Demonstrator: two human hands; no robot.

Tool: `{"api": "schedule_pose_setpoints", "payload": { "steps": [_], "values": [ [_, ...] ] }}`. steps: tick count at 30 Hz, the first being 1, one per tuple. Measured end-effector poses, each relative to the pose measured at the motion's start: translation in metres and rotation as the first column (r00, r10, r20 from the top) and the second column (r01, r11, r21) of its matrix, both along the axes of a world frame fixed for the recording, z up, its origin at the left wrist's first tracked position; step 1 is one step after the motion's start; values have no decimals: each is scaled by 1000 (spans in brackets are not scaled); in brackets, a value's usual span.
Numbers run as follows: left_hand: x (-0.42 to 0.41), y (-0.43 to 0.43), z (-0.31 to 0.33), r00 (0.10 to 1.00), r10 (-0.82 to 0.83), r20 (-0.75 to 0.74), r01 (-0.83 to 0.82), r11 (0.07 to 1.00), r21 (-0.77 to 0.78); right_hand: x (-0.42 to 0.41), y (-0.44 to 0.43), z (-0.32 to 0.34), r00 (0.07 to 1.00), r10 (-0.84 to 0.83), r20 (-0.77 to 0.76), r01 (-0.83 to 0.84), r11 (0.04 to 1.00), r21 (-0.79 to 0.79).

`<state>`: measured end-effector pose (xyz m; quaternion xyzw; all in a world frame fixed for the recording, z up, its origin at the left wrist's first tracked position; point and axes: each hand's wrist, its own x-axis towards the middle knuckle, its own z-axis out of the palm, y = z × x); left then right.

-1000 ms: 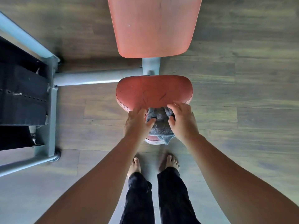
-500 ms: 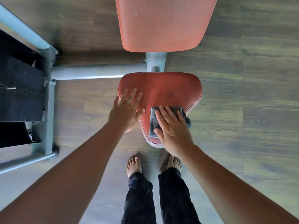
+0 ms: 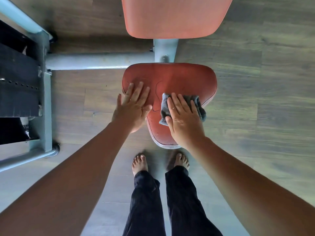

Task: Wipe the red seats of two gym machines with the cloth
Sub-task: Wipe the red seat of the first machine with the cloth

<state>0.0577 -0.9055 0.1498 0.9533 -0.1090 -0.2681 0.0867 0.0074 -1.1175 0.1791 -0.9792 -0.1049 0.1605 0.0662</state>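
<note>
I see my right hand (image 3: 183, 120) pressing the grey cloth (image 3: 194, 101) flat-fingered onto the red seat (image 3: 170, 79), toward its right edge. My left hand (image 3: 133, 108) lies flat, fingers spread, on the seat's left side.

Setting: gym, weight-machine area.

Evidence:
- Red padded seat (image 3: 179, 77) with a creased surface and pale edge trim.
- Matching red back pad (image 3: 173, 16) just beyond the seat.
- Grey-painted steel post (image 3: 165, 48) between the two pads, joined to a horizontal grey tube (image 3: 95, 61) that runs left, low over the floor.
- Upright grey frame (image 3: 46, 92) at the tube's left end.
- Black weight stack (image 3: 17, 99) inside that frame, with a row of small holes across it.
- Floor (image 3: 264, 82) of grey-brown wood-look planks.
- Bare feet (image 3: 139, 163) and dark trousers (image 3: 146, 201) at the seat's narrow end.

Private or commercial: cannot tell.
</note>
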Motion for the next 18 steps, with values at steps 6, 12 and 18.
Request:
{"api": "schedule_pose_setpoints", "payload": {
  "steps": [6,12,18],
  "values": [
    [-1,1,-3,1000,-3,-10,3,1000,5,68,-25,-17,995,89,-38,-91,994,-67],
    [0,1,-1,1000,-4,-8,4,1000,4,52,-8,-11,998,-51,-25,49,996,-78],
    [1,2,-2,1000,-4,-20,4,1000,3,17,-24,-3,990,137,-16,-137,990,-20]
  ]
}}
